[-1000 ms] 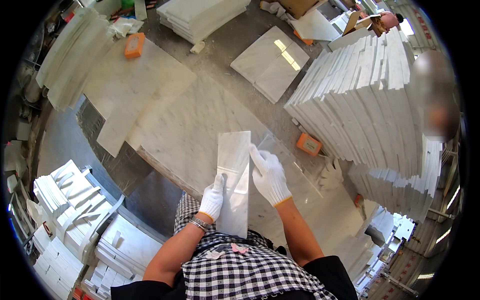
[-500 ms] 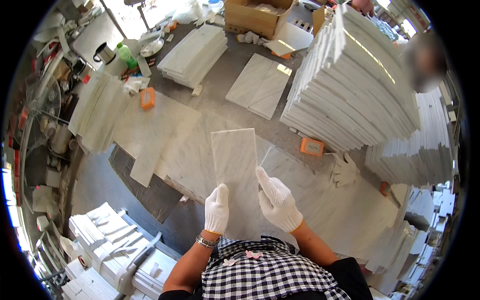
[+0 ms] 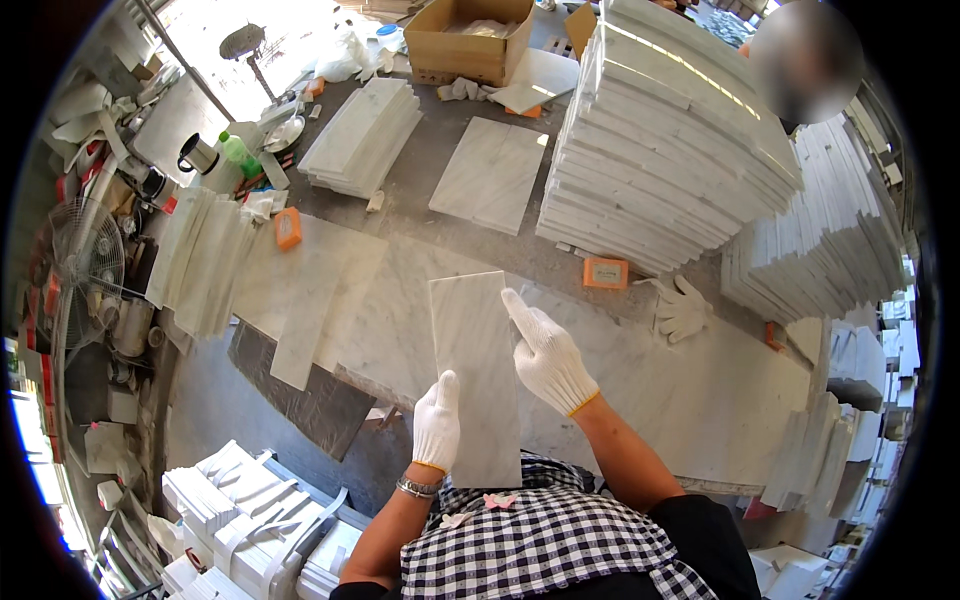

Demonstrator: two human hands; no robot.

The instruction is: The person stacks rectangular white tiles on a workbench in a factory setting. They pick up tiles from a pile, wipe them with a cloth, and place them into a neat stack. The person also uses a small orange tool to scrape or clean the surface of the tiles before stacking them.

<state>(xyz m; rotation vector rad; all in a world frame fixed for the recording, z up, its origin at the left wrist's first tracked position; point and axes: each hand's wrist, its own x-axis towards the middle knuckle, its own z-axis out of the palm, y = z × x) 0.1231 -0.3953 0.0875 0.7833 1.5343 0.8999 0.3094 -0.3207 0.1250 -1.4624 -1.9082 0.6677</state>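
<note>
— Marble, by the look of it: the tile [image 3: 475, 375] is pale grey-white with faint slanting veins, a long flat rectangle with crisp edges. Where is it held?

— Above the near edge of the table [image 3: 700, 400], close to the person's checked apron [image 3: 540, 545], long side running away from the body. The left hand [image 3: 436, 422] closes its grip on the lower left edge. The right hand [image 3: 547, 355] lies along the right edge with the fingers stretched out flat, so its grip is a steadying press more than a full clasp.

— Why 2 hands on opposite edges?

— Likely because a thin stone slab is heavy and brittle; holding both long sides keeps it level and lets the face be seen. Both hands wear white knitted gloves, which would guard against sharp edges and dust.

— And around it?

— More slabs lie flat on the table. A tall stack of tiles [image 3: 660, 140] rises at the right, a lower stack [image 3: 362, 135] at the far left. An orange block [image 3: 605, 272] sits near a spare glove [image 3: 682, 308]. A cardboard box [image 3: 470, 42] stands at the far end.
</note>
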